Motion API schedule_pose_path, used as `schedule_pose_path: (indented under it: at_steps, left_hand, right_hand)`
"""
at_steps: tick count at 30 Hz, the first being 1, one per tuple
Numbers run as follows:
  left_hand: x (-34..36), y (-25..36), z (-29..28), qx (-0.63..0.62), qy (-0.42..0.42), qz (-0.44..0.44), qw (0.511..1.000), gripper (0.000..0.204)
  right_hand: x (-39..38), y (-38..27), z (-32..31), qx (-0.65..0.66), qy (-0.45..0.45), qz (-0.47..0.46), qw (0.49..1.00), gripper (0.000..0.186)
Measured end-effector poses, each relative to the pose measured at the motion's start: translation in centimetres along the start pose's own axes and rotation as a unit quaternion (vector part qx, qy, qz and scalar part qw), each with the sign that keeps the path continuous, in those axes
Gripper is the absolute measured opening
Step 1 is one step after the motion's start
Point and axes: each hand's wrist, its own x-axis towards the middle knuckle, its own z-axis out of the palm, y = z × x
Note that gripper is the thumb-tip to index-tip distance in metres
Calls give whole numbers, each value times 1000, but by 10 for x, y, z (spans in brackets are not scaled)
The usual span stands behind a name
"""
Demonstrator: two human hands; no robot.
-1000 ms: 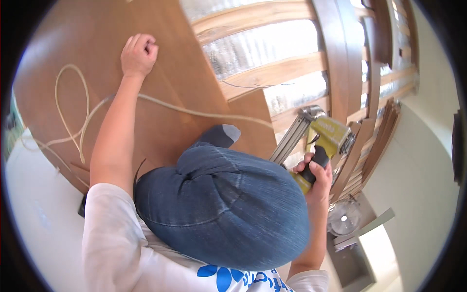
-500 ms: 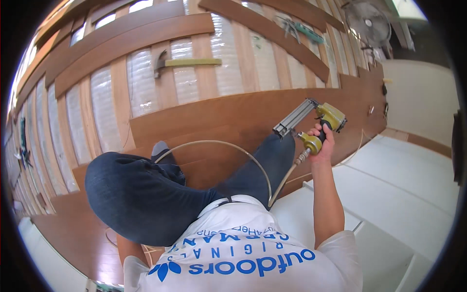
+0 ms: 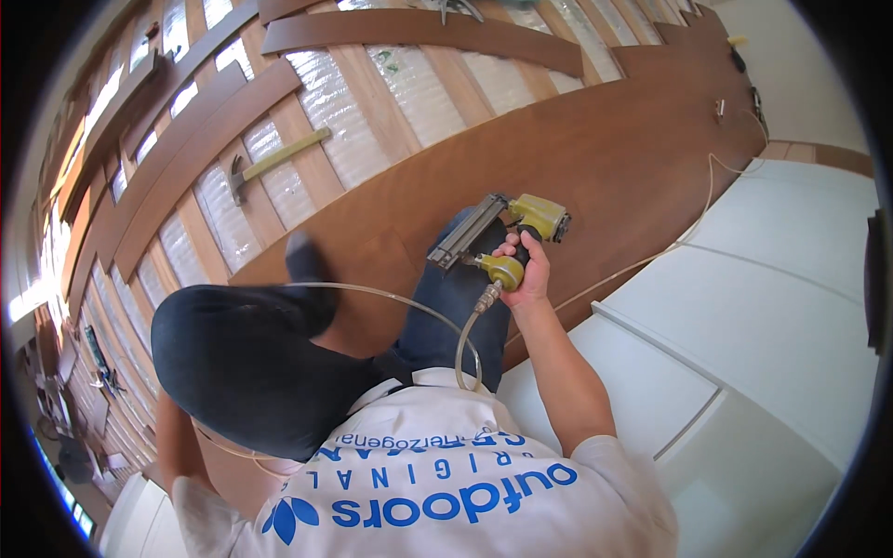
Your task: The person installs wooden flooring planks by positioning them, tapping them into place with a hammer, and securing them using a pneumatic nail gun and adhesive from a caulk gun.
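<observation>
My right hand [image 3: 528, 268] is wrapped round the black grip of a yellow pneumatic nail gun [image 3: 539, 216]. The gun is held above my right thigh, its long grey magazine pointing left. A pale air hose [image 3: 395, 296] loops from the fitting below the grip across my lap. On the left, my left forearm [image 3: 181, 446] reaches down behind the bent left knee [image 3: 233, 358], which hides the hand. Beyond my legs a claw hammer [image 3: 286, 155] with a yellowish handle lies across the wooden battens.
Brown floorboards [image 3: 595, 158] run under and ahead of me. Loose planks [image 3: 423, 31] lie on battens over clear plastic sheeting. Pliers [image 3: 454, 9] lie at the far edge, a teal-handled tool [image 3: 96, 349] at the left. White panels [image 3: 753, 270] stand close on my right, beside a trailing hose [image 3: 642, 270].
My view has turned to the right, so the floor and hammer appear shifted left. The nail gun, still in my right hand, now sits further left in view and nearer my thigh.
</observation>
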Motion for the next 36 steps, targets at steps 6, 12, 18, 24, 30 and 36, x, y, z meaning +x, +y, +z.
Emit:
schedule_pose_path:
  at_steps: [6, 12, 18, 24, 30, 36]
  left_hand:
    - [103, 62, 10, 69, -124, 71, 987, 28]
    - [212, 196, 108, 77, -129, 398, 905, 42]
    - [238, 338, 167, 62, -111, 684, 719, 39]
    - [262, 361, 204, -83, -136, 727, 668, 42]
    - [272, 361, 212, -223, -141, 658, 705, 41]
    - [277, 363, 214, -258, -192, 638, 700, 40]
  right_hand:
    - [-19, -65, 6, -208, -91, -82, 970, 17]
    - [-49, -83, 84, -308, -72, -53, 947, 21]
    - [3, -65, 138, -478, -41, 52, 876, 25]
    - [91, -2, 179, -550, -16, 136, 824, 51]
    - [172, 31, 186, -570, -70, 252, 779, 65]
    - [206, 36, 199, -623, -15, 302, 721, 64]
